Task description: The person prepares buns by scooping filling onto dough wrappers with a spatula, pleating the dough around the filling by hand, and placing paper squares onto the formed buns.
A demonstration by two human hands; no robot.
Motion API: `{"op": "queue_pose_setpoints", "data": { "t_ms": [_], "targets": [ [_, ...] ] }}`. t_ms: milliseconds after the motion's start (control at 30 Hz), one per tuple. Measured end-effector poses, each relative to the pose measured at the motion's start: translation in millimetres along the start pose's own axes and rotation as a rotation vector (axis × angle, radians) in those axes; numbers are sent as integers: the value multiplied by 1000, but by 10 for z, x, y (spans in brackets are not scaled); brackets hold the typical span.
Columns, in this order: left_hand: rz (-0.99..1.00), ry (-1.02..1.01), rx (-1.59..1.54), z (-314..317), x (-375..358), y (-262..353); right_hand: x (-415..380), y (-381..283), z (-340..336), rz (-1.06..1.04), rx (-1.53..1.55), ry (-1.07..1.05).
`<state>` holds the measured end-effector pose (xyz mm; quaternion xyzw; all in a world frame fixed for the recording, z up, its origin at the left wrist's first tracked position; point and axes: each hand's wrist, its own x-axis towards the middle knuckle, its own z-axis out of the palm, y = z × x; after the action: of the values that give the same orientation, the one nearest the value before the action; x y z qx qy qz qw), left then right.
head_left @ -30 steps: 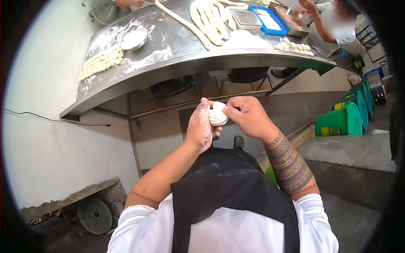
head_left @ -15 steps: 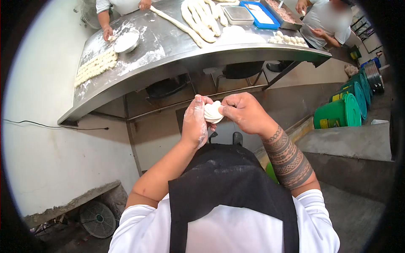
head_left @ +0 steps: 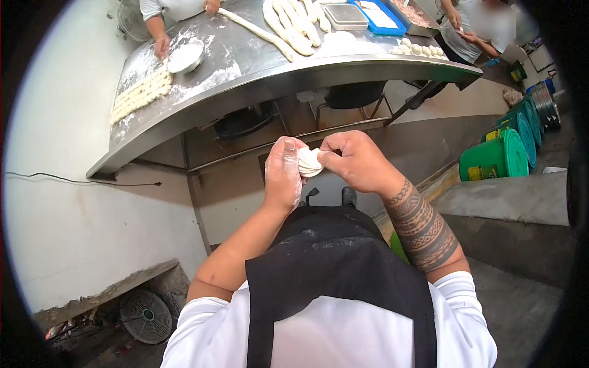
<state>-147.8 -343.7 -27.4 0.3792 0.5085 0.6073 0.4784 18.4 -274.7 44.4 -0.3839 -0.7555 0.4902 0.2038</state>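
A small white pleated dough bun [head_left: 310,163] sits between my two hands, in front of my apron. My left hand [head_left: 284,172], dusted with flour, cups the bun from the left side. With thumb and forefinger, my right hand [head_left: 348,159] pinches the bun's edge at the upper right, where the folds gather. Whether there is filling inside the dough is hidden. Both hands are in the air, short of the steel table [head_left: 270,80].
On the table lie long dough ropes [head_left: 288,27], rows of cut dough pieces [head_left: 144,95], a flour bowl [head_left: 185,57], dough balls [head_left: 419,49], a blue tray [head_left: 383,21] and a meat-filled pan [head_left: 416,13]. Two people work there. Green buckets [head_left: 497,156] stand at right.
My right fingers have shifted slightly along the bun's rim, and its top looks more gathered. The co-worker at the upper right has brought their hands closer together.
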Motion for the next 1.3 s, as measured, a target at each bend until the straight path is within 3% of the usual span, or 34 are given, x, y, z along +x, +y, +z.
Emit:
{"op": "queue_pose_setpoints", "data": {
  "t_ms": [267, 367, 467, 567, 667, 767, 867, 967, 1067, 1167, 1300],
  "targets": [
    [-80, -29, 9, -89, -94, 127, -22, -33, 98, -36, -52, -24],
    [50, -31, 47, -113, -128, 74, -27, 32, 152, -86, -85, -2],
    [88, -37, 110, -162, -125, 76, -66, -98, 136, -2, -94, -40],
    [-171, -92, 120, -225, -150, 198, -67, -143, 134, 13, -144, -93],
    [64, -11, 146, -114, -179, 228, -58, -111, 186, -91, -150, -44],
    [54, -55, 71, -184, -195, 169, -77, -192, 175, -168, -211, -33],
    [-117, -108, -18, -269, -206, 234, -143, -356, 171, -207, -136, 47],
    [-344, -182, -277, -244, -253, 327, -184, -492, 106, -169, -41, -57],
    [-498, -224, -415, -181, -288, 529, -254, -636, 19, -247, -185, -75],
    [-562, -264, -501, -149, -304, 644, -352, -794, 29, -269, -204, 2],
    [-641, -376, -536, -194, -322, 730, -389, -812, -19, -463, -296, -41]
  ]
}}
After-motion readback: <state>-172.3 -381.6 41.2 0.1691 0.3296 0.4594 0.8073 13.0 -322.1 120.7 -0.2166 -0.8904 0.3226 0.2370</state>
